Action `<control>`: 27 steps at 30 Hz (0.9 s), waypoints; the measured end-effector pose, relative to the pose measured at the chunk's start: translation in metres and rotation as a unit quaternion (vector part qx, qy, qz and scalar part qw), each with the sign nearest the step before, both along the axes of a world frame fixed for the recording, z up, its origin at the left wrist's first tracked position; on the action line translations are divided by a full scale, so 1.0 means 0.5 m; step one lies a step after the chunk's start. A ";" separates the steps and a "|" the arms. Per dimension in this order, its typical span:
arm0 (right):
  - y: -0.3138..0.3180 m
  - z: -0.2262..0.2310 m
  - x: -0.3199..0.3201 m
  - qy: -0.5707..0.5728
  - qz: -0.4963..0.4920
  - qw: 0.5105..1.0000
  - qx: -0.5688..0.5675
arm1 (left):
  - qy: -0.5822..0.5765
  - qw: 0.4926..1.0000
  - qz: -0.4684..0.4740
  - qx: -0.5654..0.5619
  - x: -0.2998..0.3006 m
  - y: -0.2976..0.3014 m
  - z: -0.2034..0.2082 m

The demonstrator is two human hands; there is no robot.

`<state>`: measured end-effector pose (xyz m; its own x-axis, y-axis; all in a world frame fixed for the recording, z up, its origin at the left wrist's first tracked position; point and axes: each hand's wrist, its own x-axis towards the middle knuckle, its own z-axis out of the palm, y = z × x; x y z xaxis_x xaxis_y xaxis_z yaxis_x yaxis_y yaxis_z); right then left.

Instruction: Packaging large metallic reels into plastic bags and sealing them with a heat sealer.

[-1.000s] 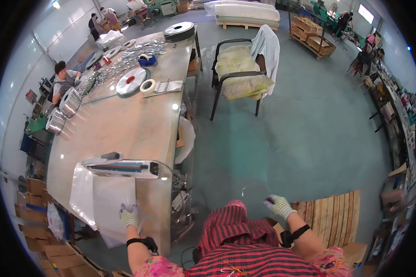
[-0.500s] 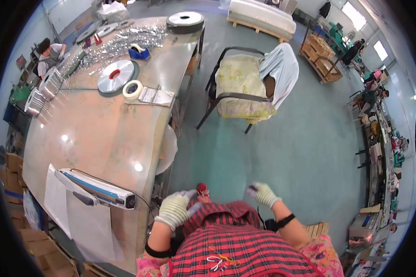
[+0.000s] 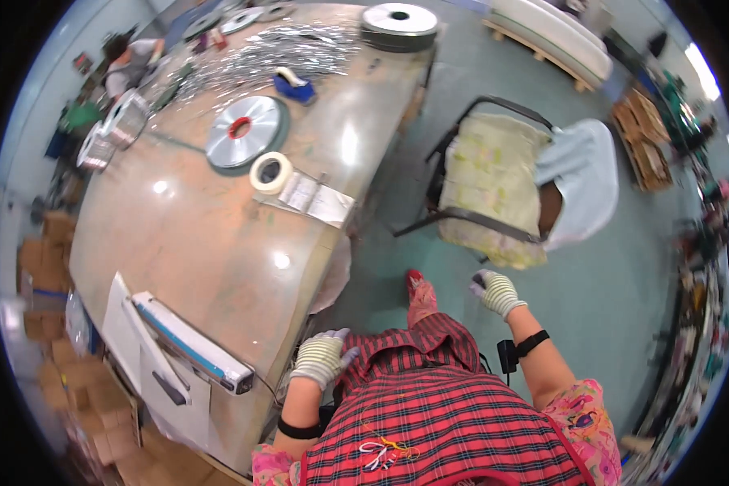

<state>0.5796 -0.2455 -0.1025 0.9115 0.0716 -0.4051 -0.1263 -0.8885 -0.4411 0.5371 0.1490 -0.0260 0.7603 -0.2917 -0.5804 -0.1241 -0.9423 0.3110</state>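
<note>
My left hand [image 3: 322, 356], in a striped knit glove with purple-grey fingertips, hangs beside the table edge near the front of the checked apron [image 3: 429, 421]. Its thumb stands apart from the fingers and it holds nothing. My right hand [image 3: 498, 292], gloved alike, is out in front over the floor, a little short of the chair [image 3: 494, 178]. Its fingers are loosely bent and apart, with nothing visible in them. Nearest to the left hand on the table [image 3: 211, 219] lies a long heat sealer [image 3: 190, 340] with a blue strip, beside white sheets [image 3: 113, 312].
On the table are a silver reel [image 3: 247, 130], a masking tape roll [image 3: 270, 172], a notepad [image 3: 316, 198], a blue tape dispenser [image 3: 294, 87] and heaped silver strips [image 3: 300, 49]. The cloth-covered chair stands ahead right. Cardboard boxes [image 3: 81, 381] lie left; another person [image 3: 130, 65] is far left.
The view has swung, so the table and chair sit further right and the chair is nearer. A red shoe and patterned trouser leg show further forward. Both hands remain without anything held.
</note>
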 end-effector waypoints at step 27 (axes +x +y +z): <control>-0.079 0.115 0.855 -0.074 0.037 0.996 0.022 | -0.074 0.842 0.354 -0.399 0.498 -0.074 -0.018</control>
